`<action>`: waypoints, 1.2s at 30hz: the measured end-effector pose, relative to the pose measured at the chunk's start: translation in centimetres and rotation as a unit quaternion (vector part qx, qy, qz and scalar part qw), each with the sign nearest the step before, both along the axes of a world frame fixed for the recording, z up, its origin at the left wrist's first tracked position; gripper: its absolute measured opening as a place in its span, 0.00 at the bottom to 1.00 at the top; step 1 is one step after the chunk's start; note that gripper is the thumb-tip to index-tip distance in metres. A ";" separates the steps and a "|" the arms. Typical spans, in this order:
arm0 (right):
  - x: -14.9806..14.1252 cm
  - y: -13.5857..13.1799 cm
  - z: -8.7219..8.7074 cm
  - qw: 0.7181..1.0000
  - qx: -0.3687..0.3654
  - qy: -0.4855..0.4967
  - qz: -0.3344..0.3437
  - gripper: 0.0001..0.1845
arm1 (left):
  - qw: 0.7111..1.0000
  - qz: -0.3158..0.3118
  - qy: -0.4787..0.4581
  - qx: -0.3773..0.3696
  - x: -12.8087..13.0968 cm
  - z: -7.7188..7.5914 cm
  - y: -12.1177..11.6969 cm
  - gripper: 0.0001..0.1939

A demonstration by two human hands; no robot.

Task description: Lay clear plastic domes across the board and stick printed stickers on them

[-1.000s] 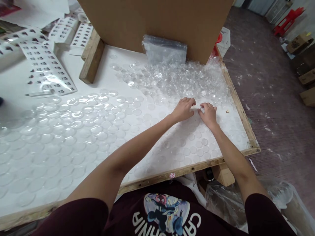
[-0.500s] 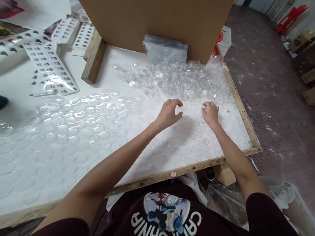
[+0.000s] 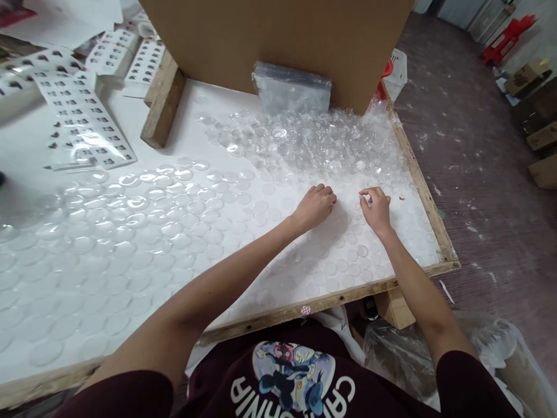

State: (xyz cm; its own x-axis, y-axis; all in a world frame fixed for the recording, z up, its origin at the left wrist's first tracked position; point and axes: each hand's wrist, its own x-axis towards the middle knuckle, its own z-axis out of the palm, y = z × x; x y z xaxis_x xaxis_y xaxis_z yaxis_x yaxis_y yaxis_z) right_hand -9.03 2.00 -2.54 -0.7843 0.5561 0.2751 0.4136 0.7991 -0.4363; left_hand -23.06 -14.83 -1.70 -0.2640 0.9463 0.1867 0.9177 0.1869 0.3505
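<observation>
Over the right part of the white board [image 3: 198,136], my left hand [image 3: 317,206] is low with its fingers curled together and pointing down. Its fingertips are by the small clear round discs, and whatever they hold is hidden. To its right, my right hand [image 3: 376,210] pinches thumb and forefinger together; anything between them is too small or clear to make out. Small clear discs [image 3: 362,251] lie in rows below the hands. Larger clear domed discs [image 3: 137,202] cover the left of the board. A loose heap of clear discs [image 3: 331,145] lies beyond my hands.
Behind the heap stand a clear plastic packet [image 3: 293,90] and a tall cardboard sheet [image 3: 278,35]. A wooden block [image 3: 163,110] and printed sticker sheets [image 3: 82,116] are at the upper left. A wooden rim [image 3: 424,197] edges the board.
My left hand has moved right and down, and its fingers, apart before, are now curled together. My right hand has dropped slightly, with thumb and forefinger closing to a pinch.
</observation>
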 end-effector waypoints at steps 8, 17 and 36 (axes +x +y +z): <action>4.4 3.6 0.8 0.995 -0.001 0.069 -0.069 0.11 | 1.000 -0.030 -0.001 -0.003 1.2 -0.4 -2.8 0.14; 5.1 2.9 -0.2 0.999 0.017 0.000 0.034 0.12 | 0.999 -0.049 -0.002 0.007 2.7 -0.5 -3.2 0.14; 3.6 3.5 -0.9 0.998 0.040 -0.030 0.024 0.09 | 0.994 -0.095 0.057 0.015 3.3 -0.7 4.9 0.16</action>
